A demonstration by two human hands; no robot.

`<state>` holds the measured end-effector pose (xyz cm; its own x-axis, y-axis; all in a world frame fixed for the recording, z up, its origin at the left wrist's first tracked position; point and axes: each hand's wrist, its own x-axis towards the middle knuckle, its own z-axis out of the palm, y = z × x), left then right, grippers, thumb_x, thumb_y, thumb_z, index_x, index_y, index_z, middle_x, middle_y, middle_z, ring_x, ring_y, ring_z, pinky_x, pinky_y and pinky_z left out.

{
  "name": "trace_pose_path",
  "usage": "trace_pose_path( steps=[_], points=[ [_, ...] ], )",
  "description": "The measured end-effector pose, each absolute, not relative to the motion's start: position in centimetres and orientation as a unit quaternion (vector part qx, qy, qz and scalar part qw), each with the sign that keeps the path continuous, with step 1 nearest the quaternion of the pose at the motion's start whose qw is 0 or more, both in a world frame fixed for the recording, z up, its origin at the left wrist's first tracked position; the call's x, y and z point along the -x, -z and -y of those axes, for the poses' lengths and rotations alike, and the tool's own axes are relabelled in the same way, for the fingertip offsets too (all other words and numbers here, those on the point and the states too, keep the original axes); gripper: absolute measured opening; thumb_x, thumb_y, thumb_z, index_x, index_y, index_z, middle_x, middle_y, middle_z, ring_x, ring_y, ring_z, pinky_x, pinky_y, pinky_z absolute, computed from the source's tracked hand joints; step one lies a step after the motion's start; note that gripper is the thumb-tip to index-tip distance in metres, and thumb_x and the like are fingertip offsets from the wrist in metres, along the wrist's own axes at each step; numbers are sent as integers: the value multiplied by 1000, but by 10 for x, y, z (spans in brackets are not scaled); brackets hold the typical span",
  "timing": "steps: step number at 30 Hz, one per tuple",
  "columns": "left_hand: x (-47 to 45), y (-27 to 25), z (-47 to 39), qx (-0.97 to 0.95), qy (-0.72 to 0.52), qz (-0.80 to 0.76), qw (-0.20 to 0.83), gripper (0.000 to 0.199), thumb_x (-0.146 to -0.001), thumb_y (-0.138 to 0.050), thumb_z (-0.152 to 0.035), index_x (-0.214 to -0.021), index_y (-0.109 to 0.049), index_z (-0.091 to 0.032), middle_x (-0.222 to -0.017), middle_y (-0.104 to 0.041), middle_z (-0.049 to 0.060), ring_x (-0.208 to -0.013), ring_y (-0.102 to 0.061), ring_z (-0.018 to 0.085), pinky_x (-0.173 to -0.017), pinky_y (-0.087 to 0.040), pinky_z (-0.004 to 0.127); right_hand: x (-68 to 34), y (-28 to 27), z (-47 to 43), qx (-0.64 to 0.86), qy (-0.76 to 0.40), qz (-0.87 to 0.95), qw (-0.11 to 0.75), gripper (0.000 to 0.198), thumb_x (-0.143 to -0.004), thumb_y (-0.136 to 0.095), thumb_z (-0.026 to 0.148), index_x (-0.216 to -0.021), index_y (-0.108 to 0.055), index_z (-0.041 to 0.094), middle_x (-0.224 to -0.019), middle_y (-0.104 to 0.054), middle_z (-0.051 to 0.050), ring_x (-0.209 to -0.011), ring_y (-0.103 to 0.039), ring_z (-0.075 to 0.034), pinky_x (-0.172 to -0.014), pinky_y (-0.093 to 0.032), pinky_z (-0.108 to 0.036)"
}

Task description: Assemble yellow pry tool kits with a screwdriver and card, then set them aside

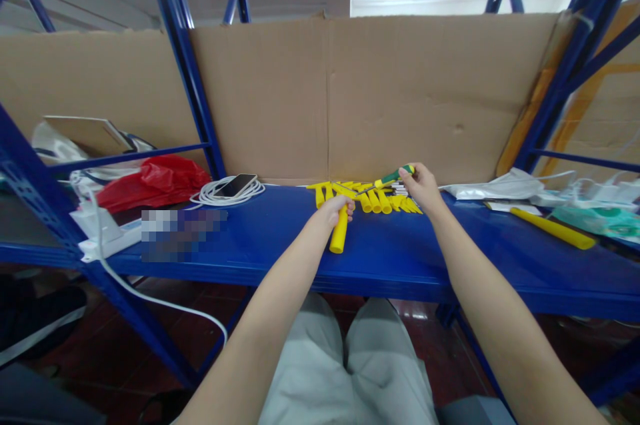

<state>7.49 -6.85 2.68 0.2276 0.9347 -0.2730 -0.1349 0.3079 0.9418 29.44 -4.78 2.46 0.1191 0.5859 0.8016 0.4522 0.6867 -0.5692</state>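
Note:
My left hand [343, 209] is closed around a yellow tube-shaped handle [339, 235], whose wide end points toward me over the blue shelf. In my right hand [421, 186] is a screwdriver [395, 175] with a green and yellow grip. Its thin shaft slants down to the left, and the tip is at the top of my left hand; whether it touches the yellow piece is hidden. Behind my hands, several more yellow tube pieces [376, 201] lie in a row. Small flat yellow parts [406, 205] are heaped at their right, beside some small metal-looking pieces [399, 189].
The blue shelf [280, 238] is backed by a cardboard panel [260, 98]. Coiled white cable [205, 195], a phone [237, 185], a red bag [155, 181] and a power strip [117, 238] lie left. On the right are a long yellow tube [555, 229] and a white packet [500, 186].

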Motion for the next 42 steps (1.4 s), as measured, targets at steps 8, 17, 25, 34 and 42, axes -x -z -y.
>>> trace_pose_path(
  steps=[8,17,25,34,42],
  points=[
    [-75,-27,69,-418,-406,-465,667,21,-83,-43,-2,-70,-42,-19,-44,-36,-7,-37,-29,5,-42,-25,17,-293,-26,50,403,-66,662,628,38,-78,-61,58,-79,-49,22,-68,-50,2,-66,-50,-15,-61,-42,-29],
    [-75,-27,70,-430,-399,-473,658,23,-84,-41,-3,-68,-41,-19,-45,-36,-7,-36,-30,5,-43,-27,17,-293,-26,51,409,-68,657,629,41,-76,-62,60,-78,-50,22,-67,-50,3,-63,-48,-14,-59,-40,-28],
    [-78,-26,70,-442,-434,-502,604,20,-79,-45,0,-73,-45,-18,-44,-38,-8,-35,-34,6,-41,-28,18,-284,-31,62,396,-81,656,638,39,-72,-69,56,-81,-53,22,-68,-53,3,-62,-51,-13,-58,-41,-27],
    [-79,-26,70,-447,-438,-508,591,19,-79,-45,1,-76,-50,-17,-43,-38,-8,-35,-35,7,-42,-29,19,-278,-32,67,416,-153,613,654,51,-66,-68,69,-83,-67,20,-41,-46,6,-34,-40,-10,-36,-29,-25],
    [-78,-28,71,-430,-447,-508,598,23,-77,-47,3,-69,-45,-19,-45,-37,-7,-36,-32,6,-41,-27,19,-280,-40,77,363,-326,611,624,56,-67,-73,64,-103,-64,22,-57,-63,1,-45,-59,-14,-45,-45,-26]
  ],
)
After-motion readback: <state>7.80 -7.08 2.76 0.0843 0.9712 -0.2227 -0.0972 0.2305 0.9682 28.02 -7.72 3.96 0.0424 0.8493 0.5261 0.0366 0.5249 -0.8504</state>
